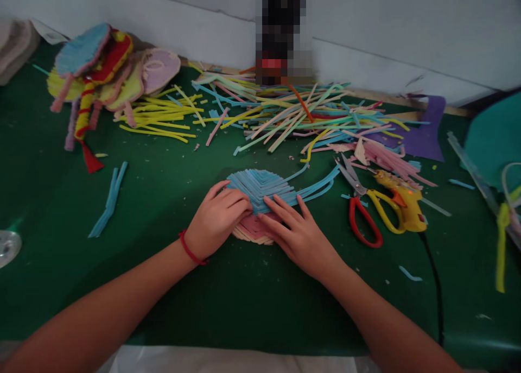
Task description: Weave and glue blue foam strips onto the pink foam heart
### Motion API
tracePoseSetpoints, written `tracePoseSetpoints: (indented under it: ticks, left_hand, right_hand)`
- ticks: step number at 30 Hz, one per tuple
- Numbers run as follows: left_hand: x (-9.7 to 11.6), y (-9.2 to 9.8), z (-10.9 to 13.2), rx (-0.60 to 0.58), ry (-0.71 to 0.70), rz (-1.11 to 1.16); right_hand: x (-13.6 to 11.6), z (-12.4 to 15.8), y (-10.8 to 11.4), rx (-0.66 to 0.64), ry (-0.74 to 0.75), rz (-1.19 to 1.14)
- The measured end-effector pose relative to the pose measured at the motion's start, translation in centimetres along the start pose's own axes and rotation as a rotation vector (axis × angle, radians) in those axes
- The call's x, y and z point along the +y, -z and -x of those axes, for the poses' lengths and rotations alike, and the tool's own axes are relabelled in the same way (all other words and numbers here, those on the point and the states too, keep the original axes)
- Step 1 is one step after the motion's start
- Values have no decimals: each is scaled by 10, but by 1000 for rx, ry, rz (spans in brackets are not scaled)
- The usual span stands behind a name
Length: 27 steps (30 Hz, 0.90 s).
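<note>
A round woven piece [260,191] of blue strips over pink strips lies on the green table cover [163,286]. My left hand [217,218] rests on its left side, fingers curled down onto the blue strips. My right hand [297,232] lies flat on its lower right, fingers spread over the blue and pink parts. Loose blue strip ends [321,185] trail off to the right of the piece. A red cord sits round my left wrist.
Red-and-yellow scissors [366,210] and a yellow glue gun [402,202] with a black cord lie right of my hands. A heap of coloured strips [293,115] spreads behind. Finished woven pieces [101,71] are stacked at back left. Purple and teal sheets sit at right.
</note>
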<state>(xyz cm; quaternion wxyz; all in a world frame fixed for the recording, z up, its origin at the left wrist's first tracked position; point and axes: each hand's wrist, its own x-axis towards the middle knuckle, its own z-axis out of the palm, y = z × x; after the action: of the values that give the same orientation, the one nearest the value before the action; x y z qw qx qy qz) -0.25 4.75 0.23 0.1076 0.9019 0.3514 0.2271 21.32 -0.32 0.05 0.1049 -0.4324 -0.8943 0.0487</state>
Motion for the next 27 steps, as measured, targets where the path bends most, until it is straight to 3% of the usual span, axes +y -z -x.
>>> tracePoseSetpoints:
  ticks: [6,14,22,27]
  left_hand:
    - [-1,0,1,-8,13,15]
    - [-2,1,0,1,20,55]
    - [-2,1,-1,17,25,71]
    - [-2,1,-2,16,39,84]
  right_hand:
    - [4,4,6,-28,-10,8]
    - [-3,11,20,-91,-135,123]
    - [-20,26,6,45,-259,81]
    - [-20,20,2,48,-289,32]
